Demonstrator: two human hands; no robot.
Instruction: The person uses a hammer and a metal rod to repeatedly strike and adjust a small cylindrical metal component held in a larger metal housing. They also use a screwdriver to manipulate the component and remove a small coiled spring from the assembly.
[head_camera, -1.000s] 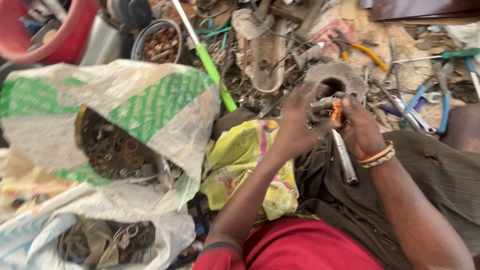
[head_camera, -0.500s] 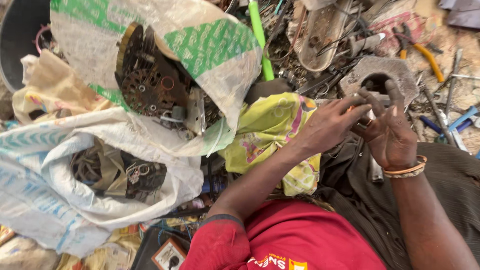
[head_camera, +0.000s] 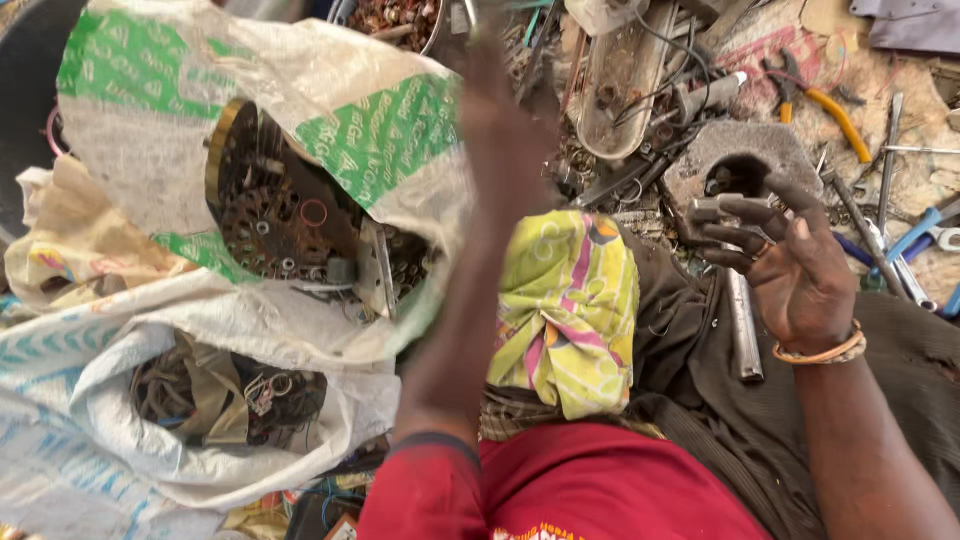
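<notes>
Gripping a small metal part (head_camera: 722, 208), right hand (head_camera: 795, 275); left hand (head_camera: 500, 130) raised well apart, blurred, grip unclear

The person wears a red shirt with short sleeves. The left sleeve (head_camera: 425, 480) has a dark band at its edge. Small yellow letters run along the front of the shirt. On the wrist of the right hand (head_camera: 800, 275) sit two thin bracelets (head_camera: 822, 353), one orange and one pale. Both arms are bare below the sleeves.
</notes>
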